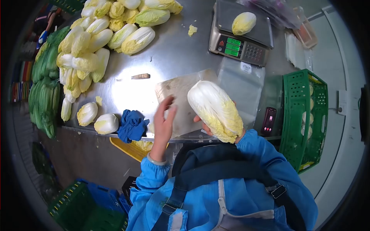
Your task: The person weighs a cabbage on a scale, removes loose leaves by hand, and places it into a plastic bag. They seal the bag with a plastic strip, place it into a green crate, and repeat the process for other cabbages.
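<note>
A large napa cabbage (216, 109), white at one end and yellow-green at the leafy end, rests in my right hand (207, 127), whose fingers curl around its underside. Most of that hand is hidden by the cabbage. My left hand (165, 121) is raised beside it with fingers apart, holding nothing. Beneath both hands a pale, stained board (179, 100) lies at the near edge of the steel table (169, 65). A crumpled blue cloth (132, 126) sits left of my left hand, beside two small napa cabbages (106, 123). What looks like a small brown-handled knife (141, 76) lies beyond.
A pile of napa cabbages (83, 44) covers the far left, next to green net bags (44, 104). One small cabbage (244, 23) sits on a digital scale (241, 50). Clear plastic bags (241, 82), a phone (269, 121) and a green crate (289, 119) are at right. A yellow crate (129, 149) stands below.
</note>
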{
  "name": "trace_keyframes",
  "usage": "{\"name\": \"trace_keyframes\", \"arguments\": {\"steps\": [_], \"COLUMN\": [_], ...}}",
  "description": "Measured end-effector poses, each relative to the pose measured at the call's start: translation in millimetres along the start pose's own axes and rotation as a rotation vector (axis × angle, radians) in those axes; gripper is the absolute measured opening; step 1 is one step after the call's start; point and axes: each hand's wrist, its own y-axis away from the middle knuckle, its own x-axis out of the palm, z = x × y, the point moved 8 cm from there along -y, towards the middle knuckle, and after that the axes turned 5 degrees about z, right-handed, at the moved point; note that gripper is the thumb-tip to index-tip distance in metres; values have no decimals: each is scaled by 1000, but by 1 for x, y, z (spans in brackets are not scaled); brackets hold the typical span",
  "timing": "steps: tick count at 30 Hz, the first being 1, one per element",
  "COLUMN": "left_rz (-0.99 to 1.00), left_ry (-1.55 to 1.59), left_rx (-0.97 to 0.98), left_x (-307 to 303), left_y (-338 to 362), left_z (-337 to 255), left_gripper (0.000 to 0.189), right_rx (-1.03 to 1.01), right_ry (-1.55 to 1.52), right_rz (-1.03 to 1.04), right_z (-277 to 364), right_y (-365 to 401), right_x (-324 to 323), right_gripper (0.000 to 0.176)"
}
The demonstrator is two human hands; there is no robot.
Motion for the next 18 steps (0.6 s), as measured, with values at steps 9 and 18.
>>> {"name": "trace_keyframes", "arguments": {"steps": [9,18], "left_rz": [245,208], "left_ry": [986,763], "left_rx": [-210,-158], "left_x": [57,28], "left_y": [28,53], "left_z": [-1,5], "left_gripper": [95,87], "right_rx": [195,-12], "right_ry": [985,1954], "right_rz": [-672,-302], "right_z": [35,16], "right_y": [18,-39], "right_x": [-35,97], "right_gripper": [52,63]}}
